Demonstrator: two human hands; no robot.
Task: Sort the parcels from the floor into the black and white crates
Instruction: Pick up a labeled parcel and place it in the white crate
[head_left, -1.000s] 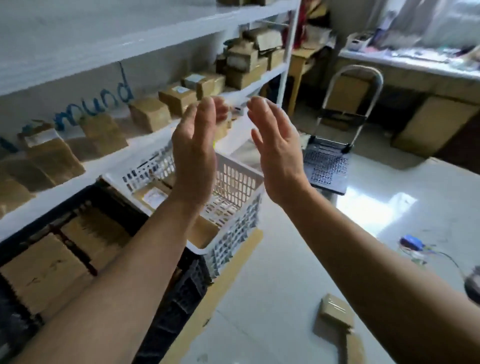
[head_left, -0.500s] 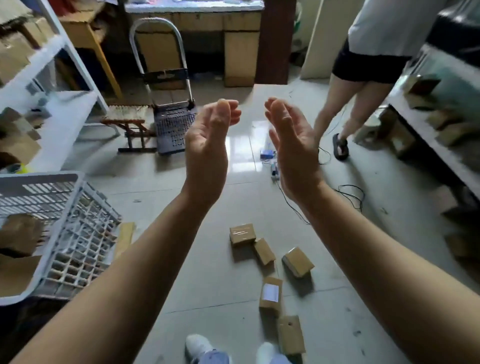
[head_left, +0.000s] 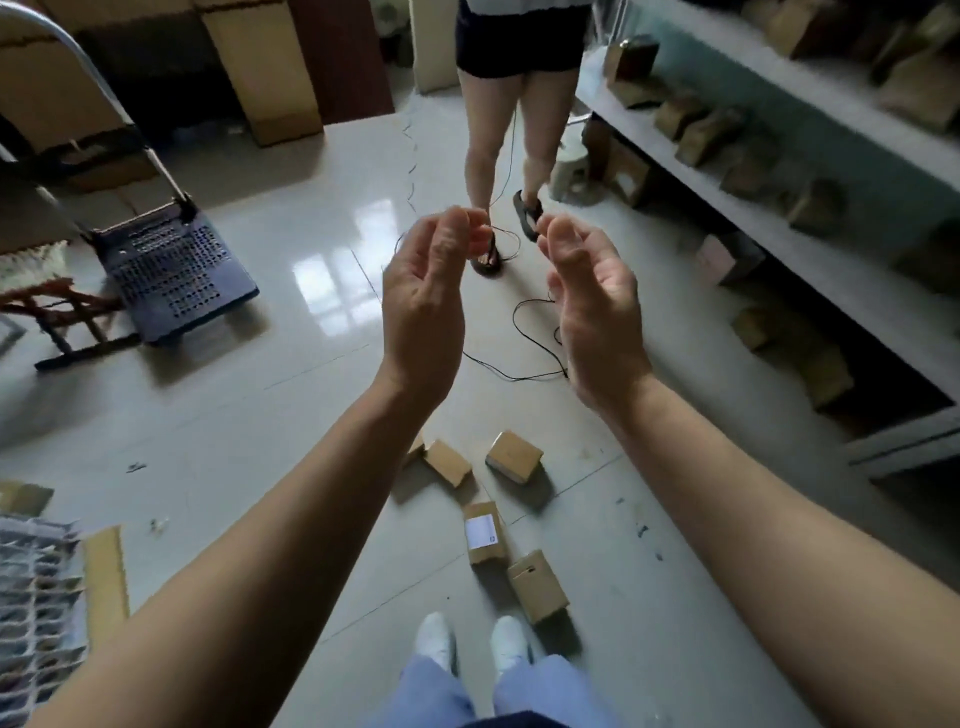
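Observation:
Several small brown cardboard parcels lie on the tiled floor just ahead of my feet: one with a white label (head_left: 484, 533), one at the near right (head_left: 537, 586), a squarish one (head_left: 514, 455) and a flat one (head_left: 448, 462). My left hand (head_left: 423, 306) and my right hand (head_left: 592, 306) hang in the air above them, palms facing each other, fingers loosely curled, holding nothing. A corner of the white crate (head_left: 36, 597) shows at the lower left edge. The black crate is out of view.
A person stands ahead at the top centre, one sandalled foot (head_left: 487, 257) close to a black cable (head_left: 524, 332) looping on the floor. A blue hand trolley (head_left: 171, 280) sits at the left. Shelving with brown boxes (head_left: 779, 171) runs along the right. A cardboard strip (head_left: 104, 577) leans by the crate.
My view has swung from the shelf and crates round to the floor and downward. Both hands stayed raised and empty; their fingers have curled slightly. The parcels now lie nearer my feet.

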